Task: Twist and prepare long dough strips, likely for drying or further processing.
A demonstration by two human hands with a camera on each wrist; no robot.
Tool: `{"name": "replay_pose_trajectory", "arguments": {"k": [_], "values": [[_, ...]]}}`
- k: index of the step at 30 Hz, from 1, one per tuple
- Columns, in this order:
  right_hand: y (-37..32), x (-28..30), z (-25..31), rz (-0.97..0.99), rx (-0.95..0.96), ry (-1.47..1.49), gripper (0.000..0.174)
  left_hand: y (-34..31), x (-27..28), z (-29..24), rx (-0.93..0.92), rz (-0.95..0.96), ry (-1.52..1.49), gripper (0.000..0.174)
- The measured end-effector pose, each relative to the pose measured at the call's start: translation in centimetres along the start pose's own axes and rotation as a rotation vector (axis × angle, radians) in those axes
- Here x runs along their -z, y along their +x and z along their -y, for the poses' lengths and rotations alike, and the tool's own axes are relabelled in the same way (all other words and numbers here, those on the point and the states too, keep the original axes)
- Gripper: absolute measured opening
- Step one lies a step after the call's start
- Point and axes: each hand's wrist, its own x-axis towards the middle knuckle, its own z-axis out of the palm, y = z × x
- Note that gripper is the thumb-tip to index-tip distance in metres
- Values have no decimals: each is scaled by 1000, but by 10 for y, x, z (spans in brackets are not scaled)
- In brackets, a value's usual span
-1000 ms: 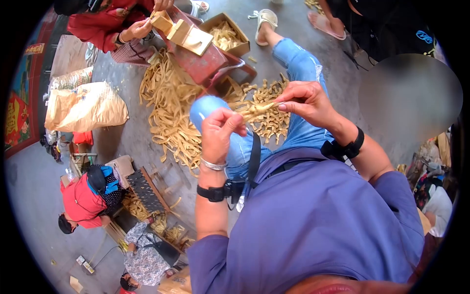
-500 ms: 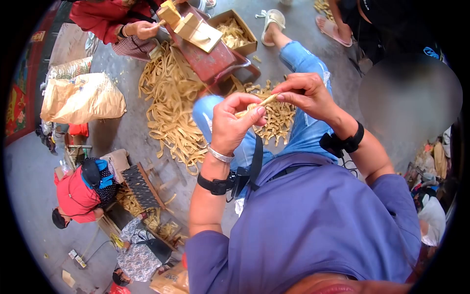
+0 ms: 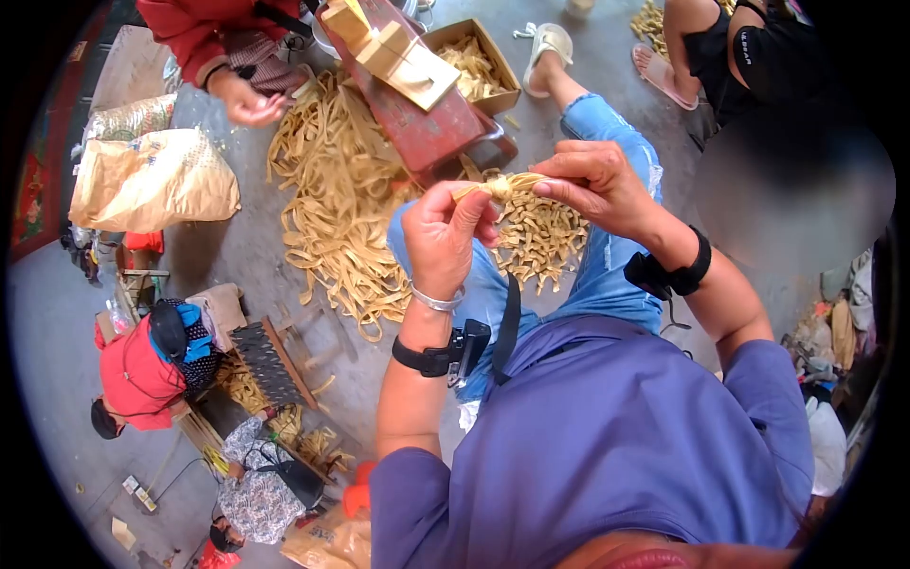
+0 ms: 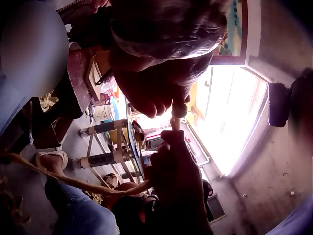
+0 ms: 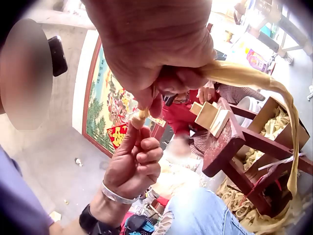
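Between my two hands runs a soft yellow-tan strip with a knot-like bulge near its middle. My left hand pinches its left end between thumb and fingers. On the other side, my right hand grips it with thumb and curled fingers. A long tail of the strip hangs from the right hand in the right wrist view. Below lies a pile of short knotted pieces on the floor between my legs. To its left spreads a heap of long loose strips.
A red wooden bench carries a wooden block device. Behind it stands a cardboard box holding strips. A person in red sits at upper left; others work at lower left near a paper sack. Someone in black sits at upper right.
My hands drew close together around the strip, then spread slightly apart, with the knot now showing between them. The red-sleeved person's hand has dropped away from the wooden device.
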Motion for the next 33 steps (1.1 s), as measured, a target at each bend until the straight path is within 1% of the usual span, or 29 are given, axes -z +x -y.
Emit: {"name": "replay_pose_trajectory", "arguments": {"k": [1,4,5,8,10,11,13,14,16,17,18,20,24,25,26,27,28,30,33], "values": [[2,0,1,22,-28,-31,18,1,-2,-1,-27,4,69,24],[5,-7,-6,49,0,9,19,5,4,5,37,-16,70,28],[5,-5,-7,68,-21,20,19,4,7,3,64,-7,-7,31],[6,-3,-10,110,-73,74,20,2,16,0,182,11,23,32],[9,-8,-16,102,-87,127,22,12,13,-2,89,-97,-15,23],[15,-6,-16,127,-64,107,21,22,11,-4,32,-148,-34,19],[30,0,-13,176,-19,67,19,32,8,-21,54,-44,-38,9],[37,1,-14,173,-2,75,18,37,7,-29,64,7,-39,10],[56,0,-17,168,35,91,16,48,14,-27,72,153,15,12],[64,1,-14,80,19,182,18,55,19,-25,96,72,-21,12],[73,11,-4,150,-185,123,20,59,22,-26,107,47,-13,12],[90,13,-25,125,172,91,18,69,26,-26,131,-1,-1,11],[123,14,-57,133,240,-68,14,99,45,-13,142,-18,-24,9],[136,10,-67,117,275,-98,13,109,50,-9,176,-73,-81,10],[148,8,-75,99,309,-131,13,121,54,-6,169,-101,-98,10],[162,10,-76,92,273,-208,12,132,59,-3,161,-129,-117,10],[173,7,-83,74,293,-221,11,144,65,1,153,-157,-136,10],[191,-1,-97,36,331,-246,12,162,77,11,141,-143,-133,10],[205,-8,-106,16,307,-228,11,176,89,21,118,-133,-147,12]]}}
